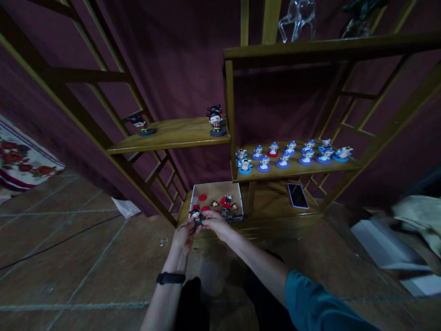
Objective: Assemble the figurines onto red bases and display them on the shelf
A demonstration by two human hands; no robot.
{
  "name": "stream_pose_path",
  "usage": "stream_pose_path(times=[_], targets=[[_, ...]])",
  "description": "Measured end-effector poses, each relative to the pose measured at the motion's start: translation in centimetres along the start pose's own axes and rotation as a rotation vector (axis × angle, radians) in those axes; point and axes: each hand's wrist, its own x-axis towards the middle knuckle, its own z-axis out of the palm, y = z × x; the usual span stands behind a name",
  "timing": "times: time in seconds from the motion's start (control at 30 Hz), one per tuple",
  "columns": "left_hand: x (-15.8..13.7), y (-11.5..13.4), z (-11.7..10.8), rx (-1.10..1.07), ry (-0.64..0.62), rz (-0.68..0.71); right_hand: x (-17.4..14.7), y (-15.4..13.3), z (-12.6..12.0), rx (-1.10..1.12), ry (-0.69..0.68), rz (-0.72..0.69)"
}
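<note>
Both of my hands meet at a small black-haired figurine [196, 216] in dark clothes, held just in front of a shallow cardboard box [217, 187]. My left hand [185, 233] grips it from the left and below. From the right, my right hand [214, 222] has its fingers closed on it near the base. Inside the box lie loose figurine parts [226, 199] and several red discs [202, 197]. Two similar figurines stand on the shelf above: one at its right end [216, 120], another at its left end [139, 124].
A wooden shelf unit [296, 172] carries several blue and purple figurines [284, 160]. A phone [298, 196] lies on the bottom shelf. Higher up stands a clear glass animal [298, 20]. A cable [69, 238] runs across the tiled floor; pale boxes [384, 243] sit at the right.
</note>
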Motion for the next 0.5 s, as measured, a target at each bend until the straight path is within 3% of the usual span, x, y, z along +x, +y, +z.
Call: stream_pose_path(times=[0.33,0.5], targets=[[-5.4,-4.6,1.4,0.032,-0.117,-0.053,-8.0,-0.1,-4.2,0.101,0.071,0.042],[-8.2,-6.2,1.9,0.042,-0.082,-0.026,-11.3,-0.2,-5.0,0.101,0.04,0.029]])
